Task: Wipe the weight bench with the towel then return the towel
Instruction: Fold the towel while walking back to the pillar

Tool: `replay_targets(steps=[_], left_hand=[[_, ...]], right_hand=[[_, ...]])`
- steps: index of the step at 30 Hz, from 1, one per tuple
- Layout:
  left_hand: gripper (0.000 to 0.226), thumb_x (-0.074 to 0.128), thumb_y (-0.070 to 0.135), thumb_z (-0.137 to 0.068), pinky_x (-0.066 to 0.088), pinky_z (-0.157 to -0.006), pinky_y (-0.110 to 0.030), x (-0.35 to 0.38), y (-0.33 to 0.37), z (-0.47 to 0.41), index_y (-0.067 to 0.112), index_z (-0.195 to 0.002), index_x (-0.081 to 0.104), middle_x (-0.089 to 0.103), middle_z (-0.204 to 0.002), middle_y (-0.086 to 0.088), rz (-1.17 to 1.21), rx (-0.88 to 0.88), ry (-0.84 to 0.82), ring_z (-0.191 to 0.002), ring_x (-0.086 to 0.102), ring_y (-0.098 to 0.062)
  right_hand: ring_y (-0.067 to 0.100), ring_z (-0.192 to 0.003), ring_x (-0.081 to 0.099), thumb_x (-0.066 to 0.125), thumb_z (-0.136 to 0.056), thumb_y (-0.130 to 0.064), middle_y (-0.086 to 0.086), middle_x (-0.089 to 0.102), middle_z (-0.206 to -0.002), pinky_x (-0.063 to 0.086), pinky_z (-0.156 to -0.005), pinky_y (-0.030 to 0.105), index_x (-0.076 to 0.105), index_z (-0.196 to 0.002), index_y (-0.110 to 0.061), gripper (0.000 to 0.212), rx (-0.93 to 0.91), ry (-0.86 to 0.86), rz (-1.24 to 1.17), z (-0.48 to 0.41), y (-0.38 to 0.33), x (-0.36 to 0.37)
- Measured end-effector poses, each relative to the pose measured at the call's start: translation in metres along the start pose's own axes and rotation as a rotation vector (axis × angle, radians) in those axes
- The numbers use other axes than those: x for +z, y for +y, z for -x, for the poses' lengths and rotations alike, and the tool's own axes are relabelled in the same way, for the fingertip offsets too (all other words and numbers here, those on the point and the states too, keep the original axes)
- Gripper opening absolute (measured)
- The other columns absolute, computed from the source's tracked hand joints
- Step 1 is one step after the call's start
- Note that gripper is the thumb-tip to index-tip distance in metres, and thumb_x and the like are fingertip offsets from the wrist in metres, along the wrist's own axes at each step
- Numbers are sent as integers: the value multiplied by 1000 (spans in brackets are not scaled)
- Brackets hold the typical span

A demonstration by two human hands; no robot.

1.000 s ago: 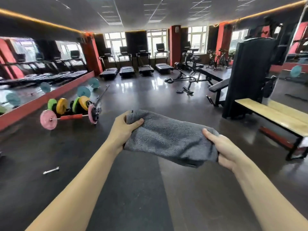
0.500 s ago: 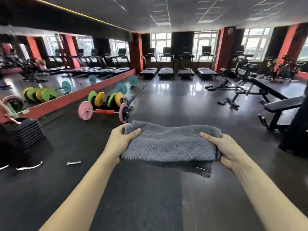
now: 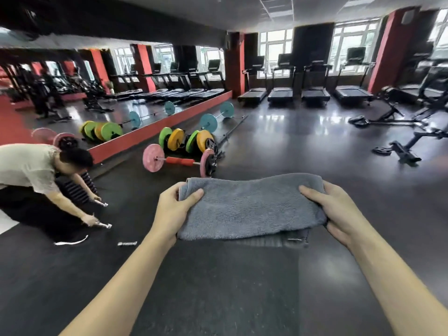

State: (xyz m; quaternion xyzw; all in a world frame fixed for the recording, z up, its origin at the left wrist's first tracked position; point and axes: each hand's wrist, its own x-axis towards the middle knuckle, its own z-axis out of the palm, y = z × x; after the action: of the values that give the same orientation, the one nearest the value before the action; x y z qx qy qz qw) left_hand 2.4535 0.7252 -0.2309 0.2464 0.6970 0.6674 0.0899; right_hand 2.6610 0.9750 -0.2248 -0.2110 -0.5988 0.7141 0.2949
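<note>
Folded grey terry towel [image 3: 249, 207] is up in the air over the dark gym floor [image 3: 278, 146], left hand [image 3: 173, 210] pinching its left end, right hand [image 3: 339, 210] gripping its right end; pink-plated barbell [image 3: 178, 161] lies just beyond.

**Folded grey towel held level**

The towel [image 3: 249, 207] is grey terry cloth, folded into a thick, wide rectangle. It lies roughly flat in the air above the dark floor, gripped at both short ends, with a lower layer peeking out under its near right edge.
</note>
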Motion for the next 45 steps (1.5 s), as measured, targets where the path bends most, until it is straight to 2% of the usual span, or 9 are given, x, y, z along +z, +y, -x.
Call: replay_targets(steps=[8,14,23,27,31,36,39,41,45], left_hand=[[4,77,20,-89,57,-61,-22,37,-26,-170,20,-88,73,76,-80,6,-60,54,147,-74,71,-6],[3,74,18,-91,55,-63,-21,20,-48,-275,17,-94,73,76,-85,4,-63,37,257,-74,70,-6],[16,72,17,-92,52,-73,-35,-82,-126,-460,2,-98,70,71,-90,-10,-70,-21,361,-83,65,-19],[4,72,15,-92,52,-63,-18,-133,-140,-548,12,-89,71,71,-82,0,-100,-19,381,-77,64,-12],[9,72,17,-93,54,-77,-38,-185,-151,-629,9,-97,72,75,-93,-11,-102,-34,419,-85,67,-20],[3,73,18,-92,55,-78,-40,-228,-179,-712,17,-93,75,77,-93,-9,-118,-55,467,-86,70,-22],[4,74,19,-91,53,-76,-39,-254,-198,-769,16,-90,75,77,-92,-11,-126,-59,487,-84,69,-20],[14,74,19,-91,51,-76,-40,-270,-211,-810,5,-94,73,75,-97,-20,-151,-53,505,-84,66,-22],[16,75,19,-90,49,-74,-37,-300,-234,-894,4,-97,72,71,-90,-10,-162,-41,550,-81,64,-18]], right_hand=[[20,-88,70,63,-97,-4,11,74,-104,56,-81,34,68,-112,-6,16,-81,10,97,-209,20,21],[19,-93,73,69,-94,-11,7,76,-107,56,-75,30,68,-117,-7,23,-100,-73,141,-346,32,81],[22,-93,76,77,-81,-9,14,78,-109,63,-76,34,70,-115,-3,36,157,-298,18,-530,95,221],[22,-89,77,77,-70,-13,17,77,-111,63,-70,31,69,-113,1,46,309,-410,15,-622,100,292],[21,-92,77,77,-71,-12,15,77,-112,62,-69,29,68,-117,1,49,298,-475,60,-705,111,360],[20,-95,76,77,-77,-4,15,75,-118,62,-71,28,67,-122,-3,46,252,-511,74,-792,133,436],[25,-94,75,73,-86,0,18,76,-114,61,-86,47,68,-121,-1,36,206,-501,93,-850,152,478],[33,-101,68,75,-87,-5,23,72,-120,42,-103,69,70,-119,-7,32,203,-501,125,-892,164,505],[32,-111,71,73,-88,-5,12,77,-114,60,-89,40,71,-118,-7,30,190,-547,89,-989,187,564]])
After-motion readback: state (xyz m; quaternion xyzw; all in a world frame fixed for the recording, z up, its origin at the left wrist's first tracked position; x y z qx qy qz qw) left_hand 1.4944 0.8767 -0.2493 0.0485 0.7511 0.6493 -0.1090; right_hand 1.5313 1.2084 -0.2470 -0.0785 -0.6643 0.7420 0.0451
